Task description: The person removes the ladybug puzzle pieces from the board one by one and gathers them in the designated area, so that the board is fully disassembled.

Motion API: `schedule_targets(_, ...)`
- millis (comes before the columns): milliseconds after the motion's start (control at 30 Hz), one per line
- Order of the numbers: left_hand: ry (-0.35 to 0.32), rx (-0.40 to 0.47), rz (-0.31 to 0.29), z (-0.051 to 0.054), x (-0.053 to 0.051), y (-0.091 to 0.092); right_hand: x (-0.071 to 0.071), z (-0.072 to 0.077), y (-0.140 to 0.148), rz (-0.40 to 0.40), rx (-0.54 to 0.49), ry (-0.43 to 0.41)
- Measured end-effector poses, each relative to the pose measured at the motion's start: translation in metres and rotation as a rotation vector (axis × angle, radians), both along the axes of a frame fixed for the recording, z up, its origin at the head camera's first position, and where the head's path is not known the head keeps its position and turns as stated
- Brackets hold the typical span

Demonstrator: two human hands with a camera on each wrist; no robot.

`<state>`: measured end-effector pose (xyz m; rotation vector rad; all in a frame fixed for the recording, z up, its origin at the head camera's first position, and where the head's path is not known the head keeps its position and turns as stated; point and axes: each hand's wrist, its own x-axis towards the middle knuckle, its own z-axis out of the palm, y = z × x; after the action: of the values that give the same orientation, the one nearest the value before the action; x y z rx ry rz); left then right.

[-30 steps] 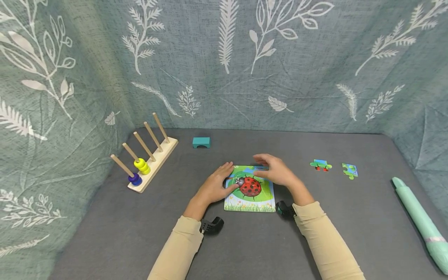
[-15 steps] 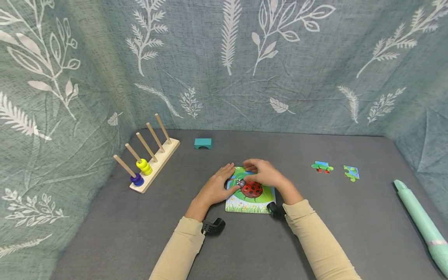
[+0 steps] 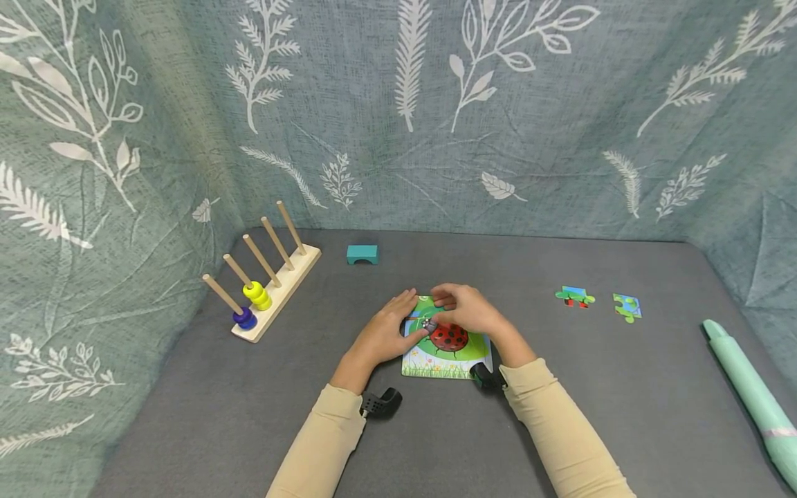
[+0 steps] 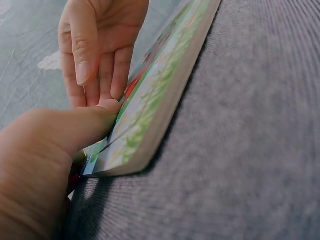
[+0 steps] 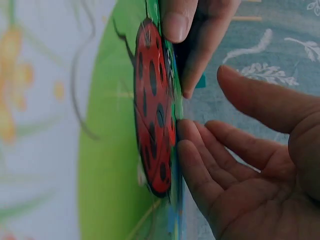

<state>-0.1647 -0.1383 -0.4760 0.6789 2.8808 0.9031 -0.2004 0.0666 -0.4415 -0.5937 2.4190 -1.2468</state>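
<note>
A jigsaw puzzle (image 3: 429,363) with a ladybug picture lies flat on the dark grey table. At its left side rests my left hand (image 3: 381,333), fingers extended along the edge; in the left wrist view the thumb (image 4: 95,122) lies on the picture. My right hand (image 3: 470,310) is over the upper part, its fingertips touching the puzzle's surface and its thumb held apart, as the right wrist view shows. No loose piece is visible in that hand. The puzzle's upper left is partly covered by the left hand.
Two loose jigsaw pieces, one with red parts (image 3: 575,297) and one blue and green (image 3: 627,308), lie to the right. A pegged wooden stacker (image 3: 278,294) stands left, a teal arch block (image 3: 362,254) behind. A folded green umbrella-like roll (image 3: 747,394) lies far right.
My right hand has moved left, further over the puzzle, and its fingers have come down onto the upper part. The left hand has stayed at the left edge.
</note>
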Motion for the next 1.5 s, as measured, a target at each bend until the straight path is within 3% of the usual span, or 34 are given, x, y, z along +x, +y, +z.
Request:
schedule_targets(500,-0.004,-0.009,0.018,0.003,-0.002,-0.001,0.0,-0.007,-0.002,-0.081,-0.143,-0.1)
schedule_targets(633,-0.002,-0.003,0.014,0.003,-0.002,-0.001,0.001,-0.009,-0.006,-0.062,-0.096,-0.056)
schedule_targets(833,0.012,0.02,0.009,0.0,-0.002,-0.001,0.002,-0.01,-0.014,-0.03,0.098,0.086)
schedule_targets(967,0.018,0.024,0.008,-0.001,-0.003,-0.001,0.003,-0.009,-0.017,-0.027,0.177,0.134)
schedule_targets(1500,0.001,0.034,0.018,-0.001,-0.002,0.001,0.011,0.006,-0.002,-0.052,0.168,0.218)
